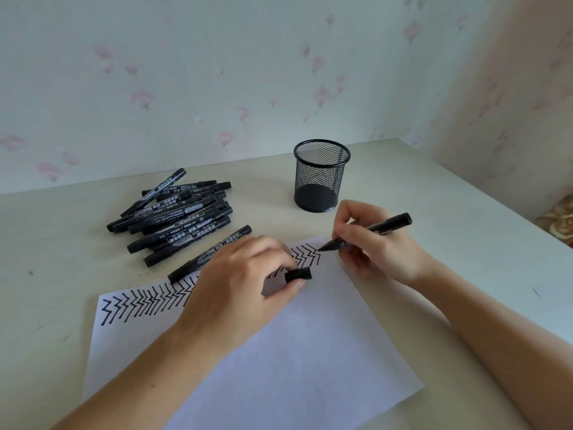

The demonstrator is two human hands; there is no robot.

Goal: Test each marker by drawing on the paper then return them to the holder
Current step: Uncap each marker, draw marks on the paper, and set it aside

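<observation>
A white sheet of paper [279,352] lies on the table with a row of black zigzag lines [145,302] along its far edge. My right hand [378,243] grips an uncapped black marker [384,226], its tip at the paper's far right corner. My left hand [245,283] rests on the paper and pinches the black cap [298,274]. A pile of several black markers [179,212] lies at the left, behind the paper. The black mesh holder [321,175] stands upright at the back; nothing shows inside it.
The pale table [62,274] meets a flowered wall at the back. The table's right edge runs diagonally past my right forearm. One marker [210,252] lies apart from the pile, touching the paper's far edge by my left hand.
</observation>
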